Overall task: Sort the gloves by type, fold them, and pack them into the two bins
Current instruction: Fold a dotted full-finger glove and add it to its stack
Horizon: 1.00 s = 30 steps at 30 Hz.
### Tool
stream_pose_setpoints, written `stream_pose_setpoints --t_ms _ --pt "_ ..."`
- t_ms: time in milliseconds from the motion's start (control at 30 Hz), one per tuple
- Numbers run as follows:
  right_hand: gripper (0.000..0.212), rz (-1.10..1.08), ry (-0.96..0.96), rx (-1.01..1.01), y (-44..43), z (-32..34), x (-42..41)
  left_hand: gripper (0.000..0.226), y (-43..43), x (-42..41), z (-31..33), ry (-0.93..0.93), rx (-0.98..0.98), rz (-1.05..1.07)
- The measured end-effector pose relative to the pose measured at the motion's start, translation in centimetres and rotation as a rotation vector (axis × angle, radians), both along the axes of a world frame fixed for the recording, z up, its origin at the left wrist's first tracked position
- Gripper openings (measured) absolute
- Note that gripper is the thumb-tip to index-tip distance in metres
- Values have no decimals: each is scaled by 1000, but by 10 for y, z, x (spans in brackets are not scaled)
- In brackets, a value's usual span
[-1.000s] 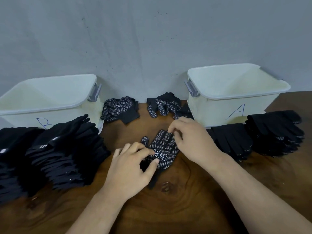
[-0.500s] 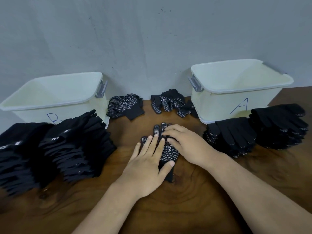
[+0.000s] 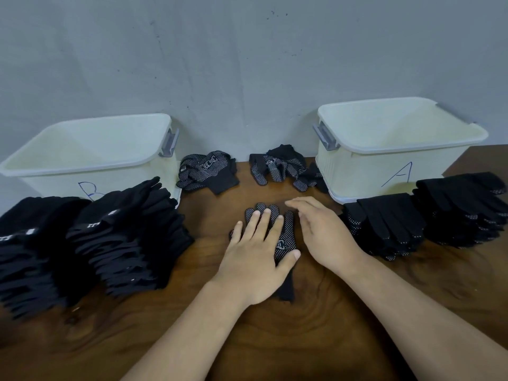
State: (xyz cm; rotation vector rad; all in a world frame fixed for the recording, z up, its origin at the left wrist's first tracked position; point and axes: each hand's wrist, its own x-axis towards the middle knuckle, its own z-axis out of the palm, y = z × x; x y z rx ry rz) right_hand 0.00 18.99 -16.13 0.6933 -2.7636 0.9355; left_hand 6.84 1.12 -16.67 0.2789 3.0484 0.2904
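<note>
A black dotted glove (image 3: 286, 239) lies flat on the wooden table (image 3: 275, 339), fingers pointing away from me. My left hand (image 3: 257, 259) presses on it with straight fingers spread. My right hand (image 3: 321, 231) is just right of the glove, fingers relaxed and lifted slightly, holding nothing. Bin B (image 3: 82, 155) stands at the back left, bin A (image 3: 395, 144) at the back right. I see nothing inside either. Between them lie a folded dotted glove (image 3: 209, 171) and a loose bunch of dotted gloves (image 3: 283, 167).
Tall stacks of plain black gloves (image 3: 90, 243) fill the left side of the table. Stacks of dotted gloves (image 3: 426, 215) sit at the right in front of bin A. A grey wall (image 3: 247, 64) closes off the back.
My left hand went from pinching the glove to lying flat on it. My right hand slid off the glove's fingers and moved to its right side.
</note>
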Motion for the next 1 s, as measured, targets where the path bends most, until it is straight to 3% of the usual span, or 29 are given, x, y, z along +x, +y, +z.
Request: stream_pose_setpoints --t_ms 133,267,567,733,867,1000 --pt "42 22 -9 4 -2 -1 1 84 -4 9 -1 61 -6 52" --pt "42 48 -2 30 -2 1 3 86 -3 11 0 4 10 74" --pt "40 -32 -44 32 -20 17 -11 58 -43 3 6 158 297 168" --pt "37 2 61 91 -56 41 -56 46 -41 0 -2 193 245 158" --pt "32 -37 24 154 -85 58 -110 46 -38 2 -3 249 222 147" --pt "27 -67 1 346 -104 59 -154 50 -39 0 -5 251 225 143"
